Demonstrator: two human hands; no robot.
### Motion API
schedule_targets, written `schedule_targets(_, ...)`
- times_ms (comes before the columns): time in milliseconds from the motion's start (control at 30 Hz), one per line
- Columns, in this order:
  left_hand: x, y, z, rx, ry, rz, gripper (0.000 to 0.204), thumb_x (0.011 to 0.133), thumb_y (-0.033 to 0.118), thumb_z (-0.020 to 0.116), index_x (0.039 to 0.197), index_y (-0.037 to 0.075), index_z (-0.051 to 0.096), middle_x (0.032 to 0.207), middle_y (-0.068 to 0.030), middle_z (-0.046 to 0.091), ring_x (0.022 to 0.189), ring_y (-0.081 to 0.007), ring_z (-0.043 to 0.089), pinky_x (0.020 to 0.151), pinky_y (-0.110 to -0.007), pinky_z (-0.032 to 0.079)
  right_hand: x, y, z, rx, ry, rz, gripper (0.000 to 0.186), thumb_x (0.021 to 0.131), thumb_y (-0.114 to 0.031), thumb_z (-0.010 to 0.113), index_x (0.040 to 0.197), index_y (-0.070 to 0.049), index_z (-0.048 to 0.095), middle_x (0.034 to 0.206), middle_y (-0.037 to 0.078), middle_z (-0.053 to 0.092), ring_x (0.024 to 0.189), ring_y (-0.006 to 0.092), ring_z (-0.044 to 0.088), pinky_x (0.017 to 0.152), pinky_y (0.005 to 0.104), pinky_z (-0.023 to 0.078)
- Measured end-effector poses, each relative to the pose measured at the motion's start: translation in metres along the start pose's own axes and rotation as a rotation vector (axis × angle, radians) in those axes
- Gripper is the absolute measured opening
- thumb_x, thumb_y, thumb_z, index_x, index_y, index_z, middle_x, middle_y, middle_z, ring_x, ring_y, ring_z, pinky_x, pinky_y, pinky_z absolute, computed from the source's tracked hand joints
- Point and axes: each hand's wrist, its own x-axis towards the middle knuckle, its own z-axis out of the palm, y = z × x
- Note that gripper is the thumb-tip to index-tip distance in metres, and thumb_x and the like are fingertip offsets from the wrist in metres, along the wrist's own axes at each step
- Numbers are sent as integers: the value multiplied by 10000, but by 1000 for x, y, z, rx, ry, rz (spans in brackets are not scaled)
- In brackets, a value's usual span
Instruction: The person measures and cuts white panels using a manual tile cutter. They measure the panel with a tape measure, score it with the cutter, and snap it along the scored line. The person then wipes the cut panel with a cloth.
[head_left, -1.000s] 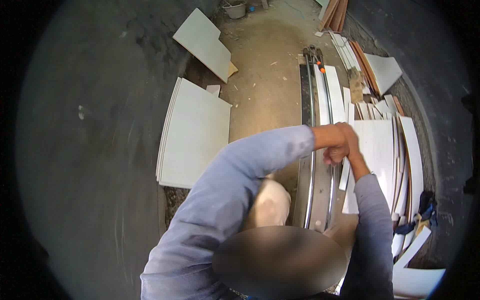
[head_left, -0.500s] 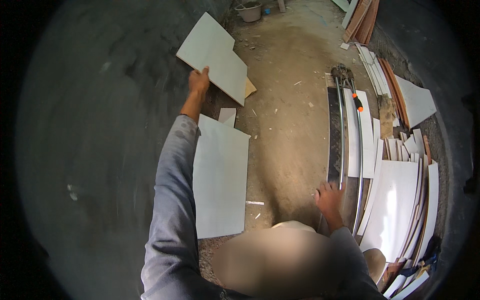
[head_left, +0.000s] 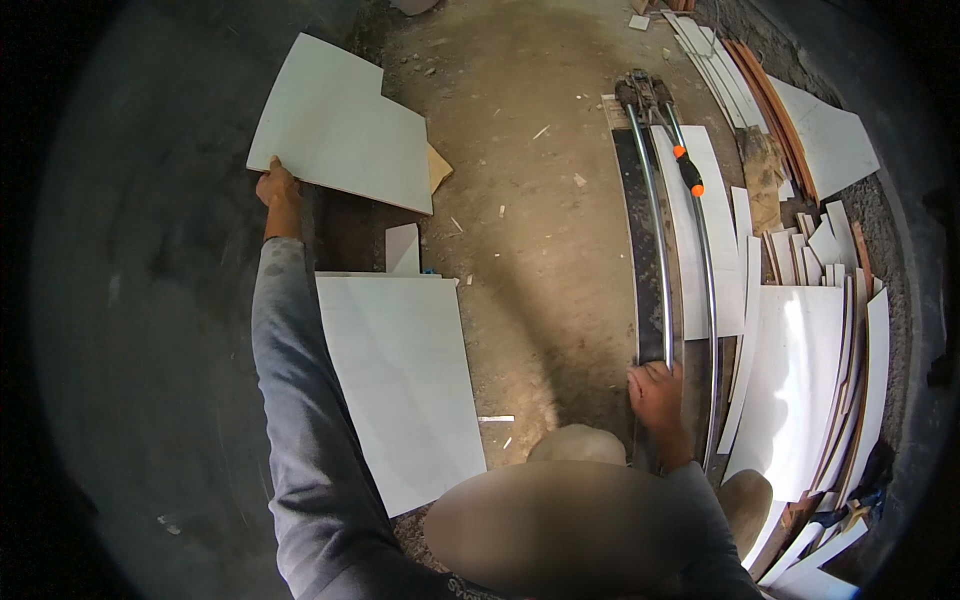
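My left hand (head_left: 280,195) reaches far forward and grips a white tile (head_left: 340,125) by its near left corner. That tile has a step-shaped notch cut from its far right side and is held beside the dark wall. Nearer to me, a full rectangular white tile (head_left: 400,390) lies on top of another whose far edge peeks out. On my right, a manual tile cutter (head_left: 645,250) with two long steel rails lies lengthwise on the ground. My right hand (head_left: 657,395) is curled at the near end of its left rail, fingers partly hidden.
A black-and-orange handle (head_left: 688,170) sits on the right rail. White tile (head_left: 715,240) lies under the rails. Stacked tile offcuts (head_left: 790,390) and brown strips (head_left: 775,115) line the right side. A small tile piece (head_left: 403,248) and thin slivers lie on the dusty floor (head_left: 530,280).
My left hand has moved left with the notched tile, whose near edge now slopes less. My right hand stays at the cutter's near end. The whole view has shifted.
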Motion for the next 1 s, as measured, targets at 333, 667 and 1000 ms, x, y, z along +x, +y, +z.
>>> schedule_targets(333,-7,0,-21,-38,-278,156,416,1081,215,570,1401,-46,524,1356,-197,628,1142,-332,679,956,-460,608,10,-8,-6,21,10,-1,94,945,-182,689,916,-98,720,881,55,715,925,263,655,941,506,432)
schedule_targets(667,11,-15,-23,383,-26,395,403,999,332,663,1117,-51,707,1058,-166,761,928,-249,700,846,-400,528,7,-7,5,3,-19,-39,173,969,-243,657,938,-86,724,913,80,721,920,287,642,919,516,415)
schedule_targets(1000,-16,1,-25,363,-10,369,392,1035,325,642,1138,-49,695,1029,-181,760,916,-256,711,845,-384,526,7,-13,1,-47,-110,4,216,974,-280,636,924,-90,726,920,91,723,949,308,636,972,531,395)
